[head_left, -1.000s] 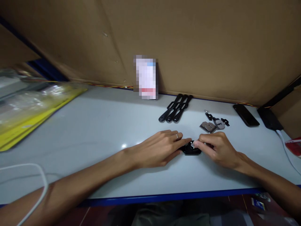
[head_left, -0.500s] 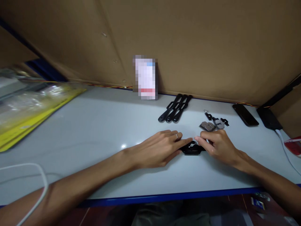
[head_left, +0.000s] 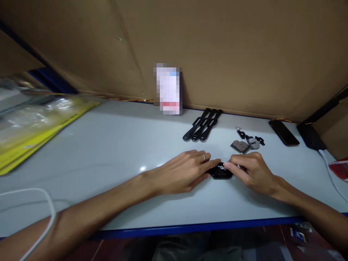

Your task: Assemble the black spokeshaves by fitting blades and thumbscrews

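A black plastic handle tool [head_left: 222, 175] with a wider angular middle lies flat on the table between my hands. My left hand [head_left: 187, 170] rests over its left end and holds it down, the index finger reaching along its upper edge. On its middle sits a small silver wing-shaped screw [head_left: 222, 167]. The thumb and bent forefinger of my right hand [head_left: 248, 168] are pinched at the right side of that screw. My right hand covers the tool's right end. Just beyond lie loose grey metal blades [head_left: 240, 145] and small black clips [head_left: 240, 134].
Three similar black handle tools [head_left: 202, 125] lie side by side near the cardboard wall [head_left: 231, 54]. A phone [head_left: 284, 133] and a black device [head_left: 311, 137] with a white cable are at right. Yellow-edged plastic packaging [head_left: 49, 134] lies left. A white cord [head_left: 51, 206] crosses my left forearm.
My right fingertips have moved slightly down from beside my left index fingertip to the silver screw. My left index finger has drawn back slightly; the rest of that hand stays put.
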Motion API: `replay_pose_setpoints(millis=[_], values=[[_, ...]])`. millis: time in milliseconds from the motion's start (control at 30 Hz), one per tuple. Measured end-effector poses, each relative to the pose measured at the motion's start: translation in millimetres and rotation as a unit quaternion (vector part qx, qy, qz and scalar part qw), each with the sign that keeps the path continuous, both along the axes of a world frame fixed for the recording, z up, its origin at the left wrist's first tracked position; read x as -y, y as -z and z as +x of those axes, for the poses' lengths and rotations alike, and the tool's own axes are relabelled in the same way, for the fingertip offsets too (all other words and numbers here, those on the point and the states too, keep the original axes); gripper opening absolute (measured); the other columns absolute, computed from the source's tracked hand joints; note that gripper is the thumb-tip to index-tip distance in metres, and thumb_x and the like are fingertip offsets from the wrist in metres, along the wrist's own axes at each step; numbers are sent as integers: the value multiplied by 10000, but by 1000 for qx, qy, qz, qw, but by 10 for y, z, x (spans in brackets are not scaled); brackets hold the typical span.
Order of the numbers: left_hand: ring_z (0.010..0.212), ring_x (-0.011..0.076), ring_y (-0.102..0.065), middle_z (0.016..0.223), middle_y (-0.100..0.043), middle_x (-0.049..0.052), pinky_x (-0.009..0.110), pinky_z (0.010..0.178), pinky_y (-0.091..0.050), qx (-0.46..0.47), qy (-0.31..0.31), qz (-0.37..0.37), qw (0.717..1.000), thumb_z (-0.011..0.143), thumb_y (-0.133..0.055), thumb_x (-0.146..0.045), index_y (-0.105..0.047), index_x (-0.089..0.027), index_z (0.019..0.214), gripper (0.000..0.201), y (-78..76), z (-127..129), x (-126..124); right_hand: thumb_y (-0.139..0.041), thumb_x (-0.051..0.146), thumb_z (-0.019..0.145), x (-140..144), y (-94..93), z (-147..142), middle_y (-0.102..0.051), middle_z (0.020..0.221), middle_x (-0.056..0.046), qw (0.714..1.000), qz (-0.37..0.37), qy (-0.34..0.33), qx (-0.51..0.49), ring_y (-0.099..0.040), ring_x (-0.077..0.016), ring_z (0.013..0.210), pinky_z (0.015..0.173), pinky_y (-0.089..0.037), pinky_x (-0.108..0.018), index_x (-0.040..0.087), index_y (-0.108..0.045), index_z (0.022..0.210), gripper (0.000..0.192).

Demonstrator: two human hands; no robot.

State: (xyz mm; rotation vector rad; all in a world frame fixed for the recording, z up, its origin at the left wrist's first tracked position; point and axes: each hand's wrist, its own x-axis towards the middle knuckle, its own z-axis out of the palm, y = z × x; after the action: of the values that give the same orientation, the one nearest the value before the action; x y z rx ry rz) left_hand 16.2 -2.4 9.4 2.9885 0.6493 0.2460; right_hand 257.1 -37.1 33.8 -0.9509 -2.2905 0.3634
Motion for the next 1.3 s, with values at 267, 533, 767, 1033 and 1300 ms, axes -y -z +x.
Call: replay_pose_setpoints(millis=[267,533,767,1033,1300], values=[[770,204,-612,935,-647,66,343,700,-482,13,1,-11,1000,1012,-456,-217,-545,-143,1331,339,-23,11,5,-531,259,1021,39,11,-22,-447,541,65,997,-57,-39,13,-334,-67,485,498,-280,-237,188,-511,620,408],[781,195,-614,937,-648,60,328,705,-479,7,-2,-10,1000,1013,-467,-223,-535,-152,1330,331,-20,7,-1,-480,263,1050,43,47,10,-691,694,-20,997,-29,-32,57,-541,-95,564,562,-359,-259,159,-697,797,348],[779,198,-618,944,-646,60,331,708,-483,3,-3,-9,1000,1008,-479,-215,-524,-148,1342,344,-27,9,3,-469,284,1055,9,42,8,-578,613,12,998,16,-10,62,-442,-90,526,529,-314,-250,173,-610,708,391],[772,195,-614,935,-652,68,333,702,-481,9,-3,-4,1000,1016,-460,-224,-544,-139,1330,336,-19,9,-1,-507,284,1032,31,2,-22,-435,537,64,998,-48,-30,8,-306,-67,476,497,-267,-236,192,-495,617,425],[788,196,-610,926,-645,66,335,711,-485,5,-1,11,1000,1019,-458,-228,-608,-142,1251,290,9,-11,-4,-508,274,1001,-53,19,38,-405,498,59,996,-10,79,36,-308,-80,478,511,-240,-264,193,-482,594,416]])
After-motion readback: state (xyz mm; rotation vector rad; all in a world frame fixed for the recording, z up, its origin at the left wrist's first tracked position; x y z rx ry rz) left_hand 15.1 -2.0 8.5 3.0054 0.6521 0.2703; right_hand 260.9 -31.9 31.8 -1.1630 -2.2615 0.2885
